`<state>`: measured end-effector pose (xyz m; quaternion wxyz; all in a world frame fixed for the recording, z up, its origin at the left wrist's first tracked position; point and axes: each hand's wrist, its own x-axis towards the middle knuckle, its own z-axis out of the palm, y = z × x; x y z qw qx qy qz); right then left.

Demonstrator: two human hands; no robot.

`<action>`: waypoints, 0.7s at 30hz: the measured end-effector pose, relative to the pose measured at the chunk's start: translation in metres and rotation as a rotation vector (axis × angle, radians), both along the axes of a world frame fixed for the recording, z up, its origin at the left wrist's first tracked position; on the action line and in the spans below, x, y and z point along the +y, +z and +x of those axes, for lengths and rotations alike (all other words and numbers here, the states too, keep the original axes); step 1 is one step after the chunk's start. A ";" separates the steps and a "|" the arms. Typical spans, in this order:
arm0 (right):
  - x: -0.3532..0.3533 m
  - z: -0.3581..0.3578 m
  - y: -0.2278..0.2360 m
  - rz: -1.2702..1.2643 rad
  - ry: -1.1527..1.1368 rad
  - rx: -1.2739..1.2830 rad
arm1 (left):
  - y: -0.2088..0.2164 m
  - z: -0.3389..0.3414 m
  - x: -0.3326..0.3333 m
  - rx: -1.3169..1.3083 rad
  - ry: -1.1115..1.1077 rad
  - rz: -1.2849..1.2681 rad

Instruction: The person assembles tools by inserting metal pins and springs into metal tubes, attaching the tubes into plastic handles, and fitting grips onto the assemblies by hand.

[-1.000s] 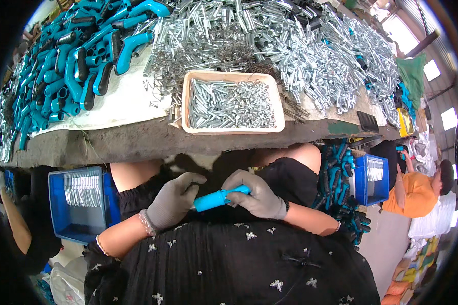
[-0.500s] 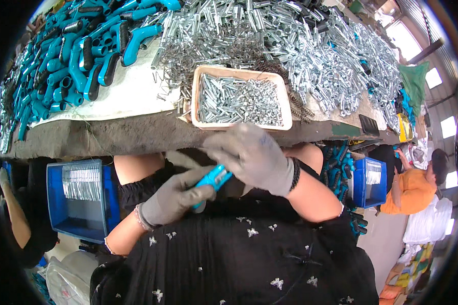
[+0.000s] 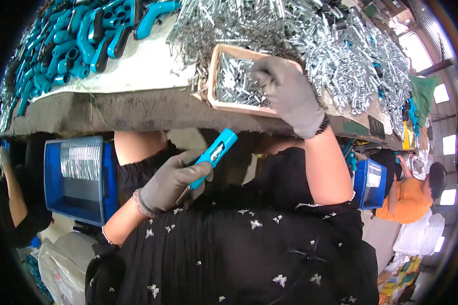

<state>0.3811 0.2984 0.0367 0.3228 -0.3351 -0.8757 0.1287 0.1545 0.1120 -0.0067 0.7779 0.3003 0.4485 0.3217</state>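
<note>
My left hand [image 3: 175, 180], in a grey glove, is closed around a teal plastic handle [image 3: 221, 146]. It slants up to the right over my lap, with a slot in its side where dark and shiny parts show. A thin metal piece sticks out below my fingers. My right hand [image 3: 290, 91], also gloved, reaches into a cream tray [image 3: 215, 76] at the bench edge. Its fingers are bent together over small metal pins [image 3: 234, 84]; whatever they pinch is hidden. The glove covers the tray's right part.
Teal handles [image 3: 71, 46], some with black grips, are heaped at the bench's left. Metal tubes and small parts [image 3: 341, 66] pile up behind and right. A blue bin [image 3: 76, 201] with metal strips stands left of my legs. Co-workers sit at both sides, one in orange [image 3: 412, 201].
My right hand has moved from beside the teal handle, up and right into the cream tray. The handle stays in my left hand, now more fully in sight. The view has shifted slightly.
</note>
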 end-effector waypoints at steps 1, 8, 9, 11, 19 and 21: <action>0.000 0.002 -0.002 -0.089 -0.040 -0.036 | 0.000 0.002 0.001 0.000 0.022 0.007; 0.002 0.001 -0.014 -0.240 -0.032 -0.186 | 0.005 0.013 0.003 -0.001 0.036 -0.015; 0.003 -0.004 -0.013 -0.237 -0.033 -0.185 | 0.004 0.014 0.003 0.000 0.036 -0.012; 0.007 -0.012 -0.006 -0.318 -0.087 -0.282 | 0.000 0.014 0.004 0.001 -0.003 0.011; -0.004 -0.007 -0.002 -0.284 -0.149 -0.325 | -0.003 0.011 0.003 0.001 0.047 0.004; -0.006 -0.011 0.001 -0.306 -0.147 -0.347 | 0.001 0.013 0.003 -0.002 0.057 -0.019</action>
